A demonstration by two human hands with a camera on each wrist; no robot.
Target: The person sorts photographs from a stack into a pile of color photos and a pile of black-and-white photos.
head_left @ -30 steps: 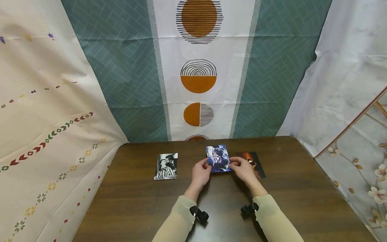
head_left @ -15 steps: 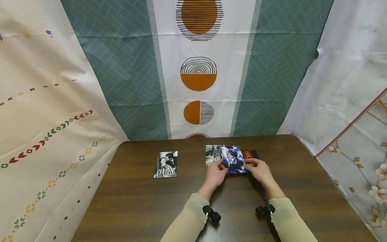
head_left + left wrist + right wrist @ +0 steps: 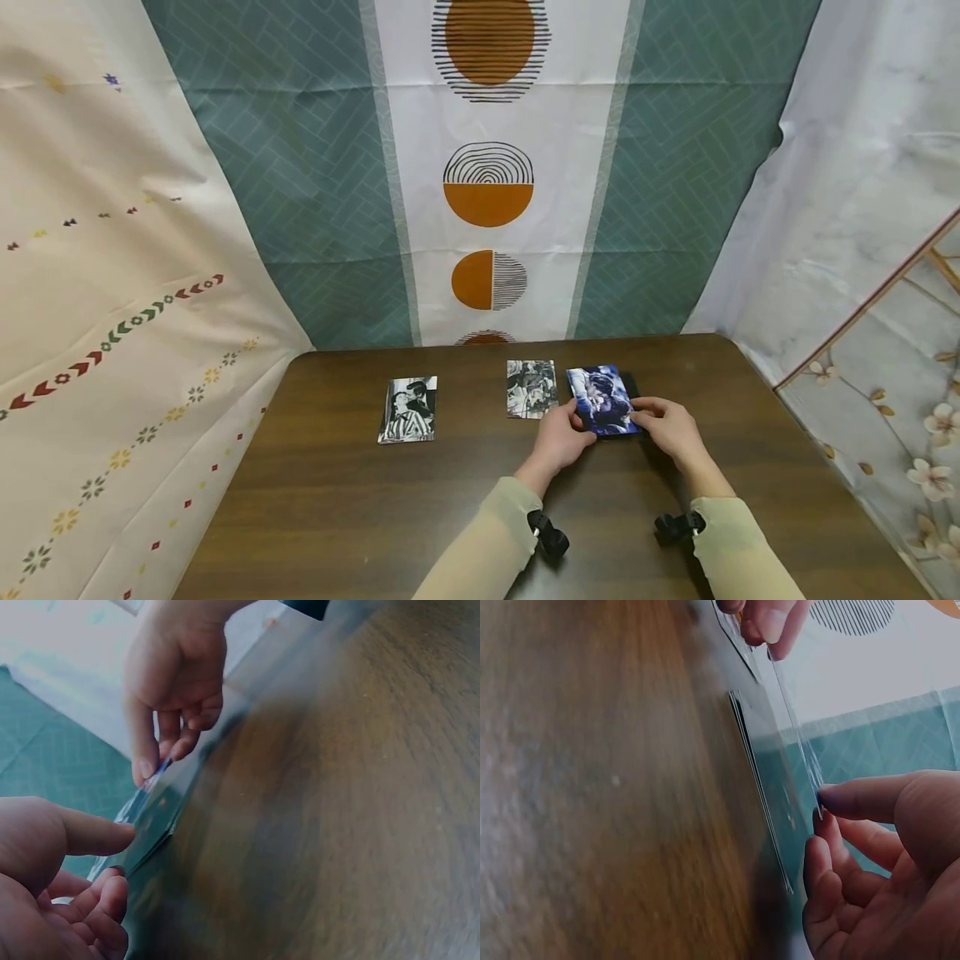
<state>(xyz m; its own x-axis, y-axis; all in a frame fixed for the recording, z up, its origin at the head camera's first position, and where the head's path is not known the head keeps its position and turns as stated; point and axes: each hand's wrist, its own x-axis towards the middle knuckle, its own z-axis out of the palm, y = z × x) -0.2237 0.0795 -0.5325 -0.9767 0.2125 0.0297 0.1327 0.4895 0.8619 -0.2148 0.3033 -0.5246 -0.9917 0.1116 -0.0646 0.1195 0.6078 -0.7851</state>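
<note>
Both hands hold a blue-and-white photo card (image 3: 600, 398) by its opposite sides, tilted slightly over the table. My left hand (image 3: 561, 435) pinches its lower left edge between thumb and fingers. My right hand (image 3: 671, 429) pinches the right edge. Beneath it lies a dark photo card (image 3: 629, 383), mostly covered in the head view. From the right wrist view, the held card (image 3: 802, 742) is seen edge-on, a small gap above a thin stack of cards (image 3: 761, 795) on the table. A black-and-white photo card (image 3: 532, 388) lies just left of the held one.
Farther left on the brown table (image 3: 360, 517) lies another black-and-white photo card (image 3: 408, 408), showing two people. A patterned green and white cloth (image 3: 322, 208) hangs behind the table. Light cloths hang at both sides. Each wrist carries a small black camera.
Both hands have carried the blue photo card to the right, from above the middle black-and-white card to above the dark card. The middle card has come into view.
</note>
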